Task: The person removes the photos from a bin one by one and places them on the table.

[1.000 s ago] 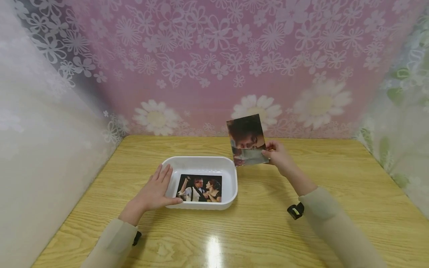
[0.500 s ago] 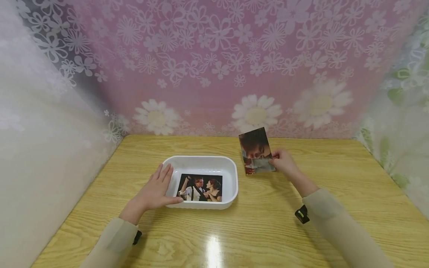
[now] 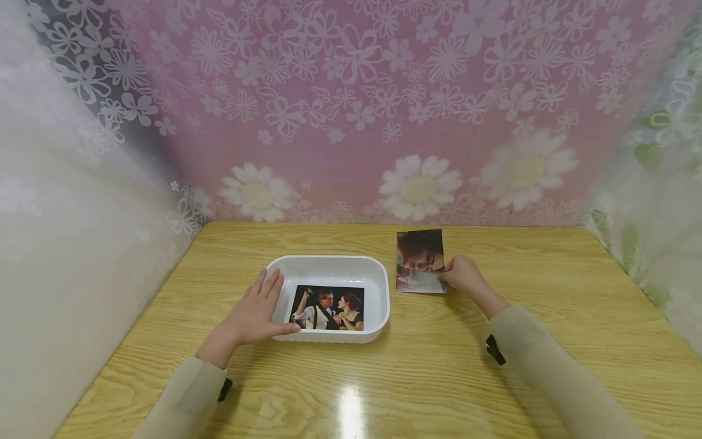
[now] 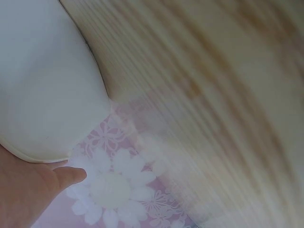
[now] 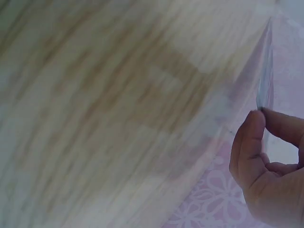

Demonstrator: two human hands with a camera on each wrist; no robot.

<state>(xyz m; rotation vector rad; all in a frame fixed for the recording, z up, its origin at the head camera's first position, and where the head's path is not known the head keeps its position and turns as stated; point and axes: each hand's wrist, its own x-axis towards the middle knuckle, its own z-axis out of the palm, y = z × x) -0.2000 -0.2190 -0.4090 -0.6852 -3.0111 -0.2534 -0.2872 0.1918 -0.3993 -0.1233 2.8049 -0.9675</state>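
Observation:
In the head view my right hand (image 3: 466,277) pinches a photo card (image 3: 420,261) by its right edge, between thumb and fingers. A close-up of faces is printed on it, turned on its side. From the right wrist the held card (image 5: 266,71) appears almost edge-on; whether it touches the table cannot be told. My left hand (image 3: 249,316) rests on the left rim of a white plastic tub (image 3: 329,263), fingers spread and fairly straight. Inside the tub lies another photo card (image 3: 326,308), showing two people on a dark background. The left wrist view shows the tub's outer wall (image 4: 47,95).
Both hands are over a wood-grain table (image 3: 351,372). Behind it hangs a pink floral curtain (image 3: 340,122), with pale patterned cloth (image 3: 71,244) along the left. The held card is just right of the tub, near the table's back edge.
The right hand has moved the photo card down and a little to the right, away from the tub's edge, and the card has turned more upright. The left hand and tub have stayed put.

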